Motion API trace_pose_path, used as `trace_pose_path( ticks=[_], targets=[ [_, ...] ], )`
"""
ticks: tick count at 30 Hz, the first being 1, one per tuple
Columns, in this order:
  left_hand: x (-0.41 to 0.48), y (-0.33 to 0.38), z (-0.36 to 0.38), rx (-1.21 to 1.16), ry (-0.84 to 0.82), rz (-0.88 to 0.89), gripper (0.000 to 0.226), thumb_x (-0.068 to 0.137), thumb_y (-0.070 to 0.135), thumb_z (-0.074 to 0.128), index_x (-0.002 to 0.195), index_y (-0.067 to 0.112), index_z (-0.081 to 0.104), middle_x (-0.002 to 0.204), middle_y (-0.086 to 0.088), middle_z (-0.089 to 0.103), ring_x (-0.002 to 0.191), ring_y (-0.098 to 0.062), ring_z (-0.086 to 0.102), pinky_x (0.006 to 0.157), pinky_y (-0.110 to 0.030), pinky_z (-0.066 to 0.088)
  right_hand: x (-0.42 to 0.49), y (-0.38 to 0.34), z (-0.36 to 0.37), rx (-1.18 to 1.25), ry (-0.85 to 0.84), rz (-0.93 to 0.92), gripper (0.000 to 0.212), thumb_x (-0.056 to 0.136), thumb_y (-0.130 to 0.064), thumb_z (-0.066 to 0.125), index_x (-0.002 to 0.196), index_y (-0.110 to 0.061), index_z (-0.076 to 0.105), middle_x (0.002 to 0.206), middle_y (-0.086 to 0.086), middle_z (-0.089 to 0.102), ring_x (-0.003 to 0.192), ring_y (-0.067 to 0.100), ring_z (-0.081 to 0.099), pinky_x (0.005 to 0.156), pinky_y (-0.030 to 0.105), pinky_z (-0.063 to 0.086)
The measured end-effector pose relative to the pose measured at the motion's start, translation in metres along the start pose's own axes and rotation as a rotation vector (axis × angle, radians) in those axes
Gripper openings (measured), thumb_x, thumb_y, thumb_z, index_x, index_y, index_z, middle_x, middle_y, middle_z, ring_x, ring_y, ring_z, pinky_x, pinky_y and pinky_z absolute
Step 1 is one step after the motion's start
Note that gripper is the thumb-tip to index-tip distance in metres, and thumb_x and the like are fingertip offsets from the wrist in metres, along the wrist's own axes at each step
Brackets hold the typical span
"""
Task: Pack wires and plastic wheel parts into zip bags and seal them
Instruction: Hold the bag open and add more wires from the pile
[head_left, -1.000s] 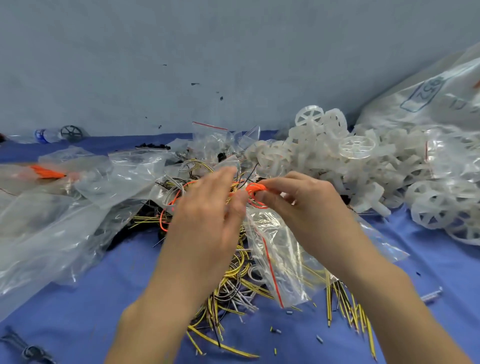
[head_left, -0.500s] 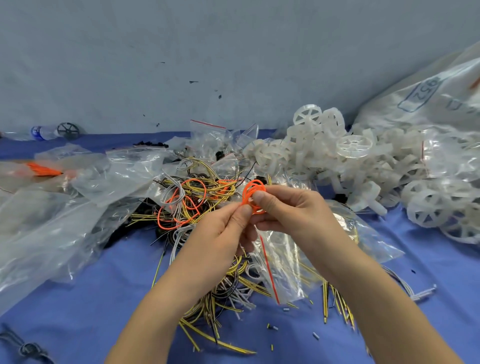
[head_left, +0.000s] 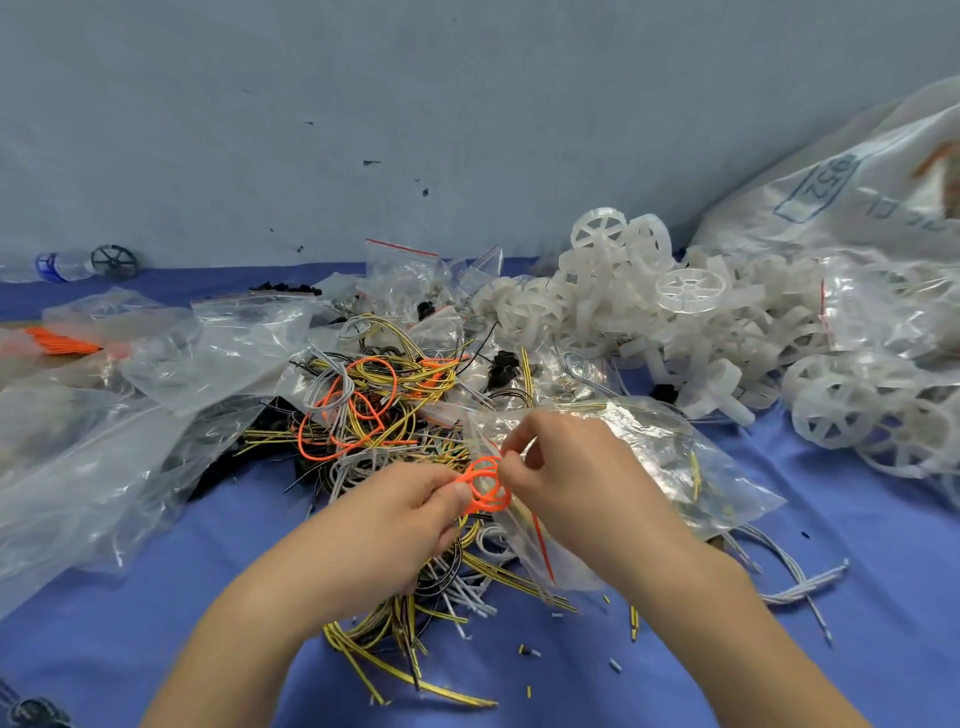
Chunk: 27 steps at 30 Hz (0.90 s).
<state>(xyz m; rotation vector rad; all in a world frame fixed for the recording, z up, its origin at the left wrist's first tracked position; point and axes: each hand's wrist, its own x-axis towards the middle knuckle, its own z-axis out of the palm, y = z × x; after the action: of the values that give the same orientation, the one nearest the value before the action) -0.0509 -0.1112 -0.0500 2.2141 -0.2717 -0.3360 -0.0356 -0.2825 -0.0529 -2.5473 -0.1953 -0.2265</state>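
I see the left hand pinching the coiled orange wire at its left edge, thumb curled over it, while the right hand nips the coil's right rim and the mouth of the zip bag. The coil sits between both hands, face up (loops roughly flat toward me), just left of the bag, which trails away rightward. I judge the right hand nearer for feeding it in.
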Motion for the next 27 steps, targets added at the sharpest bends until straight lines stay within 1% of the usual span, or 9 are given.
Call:
trace_pose_path(
  ticks=[4,6,9,12,15,18,21,23,27],
  targets=[
    [0.011,0.008,0.016,-0.051,0.066,-0.085,0.019,0.100,0.035,0.047,0.094,0.020,0.056,0.051,0.008,0.046,0.040,-0.010,0.033,0.050,-0.028,0.031,0.003,0.000,-0.004,0.066,0.058,-0.002,0.010,0.088,-0.034,0.057,0.089,-0.027,0.064,0.077,-0.007,0.066,0.076,0.015,0.061,0.064,0.032,0.044],
    [0.014,0.012,0.016,-0.018,0.116,-0.085,0.024,0.100,0.035,0.048,0.085,0.018,0.056,0.046,0.007,0.047,0.034,-0.006,0.032,0.047,-0.027,0.028,0.002,0.000,-0.006,0.095,0.103,-0.013,0.010,0.089,-0.034,0.057,0.089,-0.027,0.063,0.077,-0.008,0.064,0.075,0.013,0.060,0.065,0.033,0.045],
    [0.010,0.019,0.011,0.325,0.240,-0.035,0.042,0.098,0.036,0.050,0.061,0.016,0.054,0.040,0.007,0.050,0.036,-0.004,0.040,0.045,-0.024,0.029,-0.001,-0.001,-0.008,0.128,0.190,-0.043,0.008,0.089,-0.031,0.056,0.089,-0.026,0.061,0.076,-0.009,0.062,0.072,0.013,0.057,0.063,0.034,0.044],
    [0.008,0.025,0.009,0.507,0.309,0.021,0.043,0.096,0.038,0.052,0.062,0.014,0.060,0.055,0.001,0.063,0.046,-0.007,0.047,0.051,-0.026,0.037,-0.003,-0.004,-0.009,0.144,0.236,-0.069,0.006,0.089,-0.030,0.056,0.088,-0.025,0.060,0.077,-0.009,0.060,0.073,0.013,0.056,0.063,0.034,0.045],
    [0.009,0.036,0.011,0.299,0.212,0.100,0.038,0.099,0.023,0.045,0.066,0.016,0.062,0.055,0.005,0.064,0.037,-0.004,0.044,0.041,-0.016,0.029,-0.005,-0.008,-0.011,0.131,0.217,-0.120,0.006,0.090,-0.032,0.056,0.089,-0.026,0.057,0.081,-0.011,0.059,0.077,0.011,0.055,0.063,0.030,0.038],
    [0.015,0.036,0.010,-0.139,0.095,0.040,0.033,0.102,0.011,0.036,0.081,0.010,0.061,0.054,0.000,0.061,0.037,-0.012,0.043,0.038,-0.021,0.034,-0.006,-0.012,-0.013,0.079,0.194,-0.210,0.005,0.090,-0.033,0.057,0.089,-0.029,0.056,0.079,-0.012,0.054,0.078,0.012,0.052,0.064,0.029,0.033],
    [0.019,0.034,0.002,-0.424,0.269,-0.003,0.012,0.103,0.012,0.043,0.103,0.008,0.054,0.053,-0.003,0.057,0.038,-0.015,0.048,0.034,-0.022,0.040,-0.007,-0.013,-0.013,0.105,0.173,-0.246,0.006,0.089,-0.035,0.058,0.089,-0.029,0.058,0.073,-0.013,0.050,0.073,0.010,0.049,0.063,0.029,0.034],
    [0.019,0.035,-0.001,-0.524,0.295,0.008,0.011,0.100,0.012,0.049,0.107,0.005,0.052,0.054,-0.002,0.059,0.040,-0.013,0.051,0.034,-0.022,0.041,-0.006,-0.011,-0.015,0.163,0.205,-0.230,0.006,0.089,-0.034,0.058,0.088,-0.029,0.058,0.071,-0.014,0.051,0.068,0.008,0.049,0.061,0.026,0.036],
    [0.015,0.034,0.009,-0.444,-0.018,0.039,0.022,0.100,0.010,0.048,0.090,0.000,0.065,0.064,-0.006,0.063,0.048,-0.014,0.056,0.041,-0.021,0.045,-0.004,-0.009,-0.019,0.235,0.216,-0.194,0.004,0.088,-0.033,0.059,0.088,-0.029,0.060,0.073,-0.012,0.059,0.065,0.006,0.053,0.060,0.023,0.038]
  ],
)
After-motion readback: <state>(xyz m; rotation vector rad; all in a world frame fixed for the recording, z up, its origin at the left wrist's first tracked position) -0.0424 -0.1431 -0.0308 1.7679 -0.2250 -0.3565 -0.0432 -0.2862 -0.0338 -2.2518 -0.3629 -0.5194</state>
